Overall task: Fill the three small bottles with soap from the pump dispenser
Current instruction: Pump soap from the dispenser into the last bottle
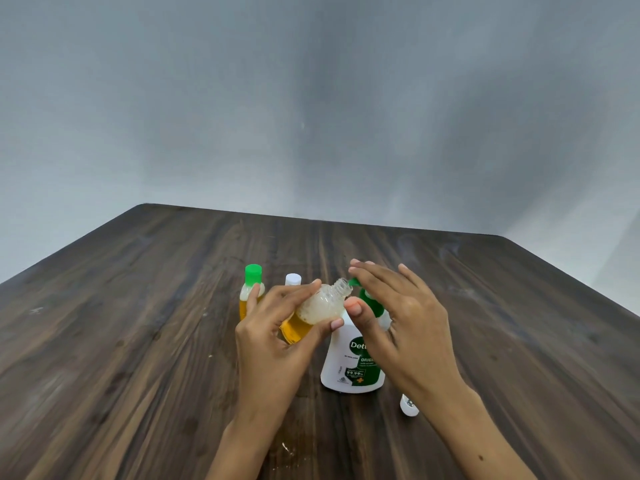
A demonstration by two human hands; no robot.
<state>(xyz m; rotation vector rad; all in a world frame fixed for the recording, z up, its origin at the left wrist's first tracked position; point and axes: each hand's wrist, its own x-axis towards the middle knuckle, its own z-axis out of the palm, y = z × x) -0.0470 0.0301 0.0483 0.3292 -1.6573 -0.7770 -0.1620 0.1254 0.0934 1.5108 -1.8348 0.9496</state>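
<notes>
Near edge: a wet smear point(287, 448) on the table point(138, 341), between the forearms. Sign of slippery soap, so a risk of slick fingers and a sliding grip.

Just right of the right wrist: a small white cap point(408, 406) lying on the wood, probably the open bottle's lid; easy to knock away with the forearm.

Middle: left hand point(277, 337) wrapped round the open bottle point(318, 311), tilted, neck aimed at the green nozzle point(354, 282). About half full of amber soap, foam above. Right hand point(401, 306) spread flat over the pump head of the dispenser point(349, 365), fingers straight, thumb beside the bottle's shoulder; gripping nothing.

Likely trouble: mouth narrow and only roughly under the spout, so a hard press could send soap down the outside. Foam could well up and overflow before the liquid level rises. Tilt too steep, and soap runs out of the neck. Dispenser unsteadied, so a slanted push could tip it.

Farther back: green-capped bottle point(252, 292), soap inside, and behind the left fingers a white-capped bottle point(293, 279), contents hidden. Both within reach of a left-hand bump.
</notes>
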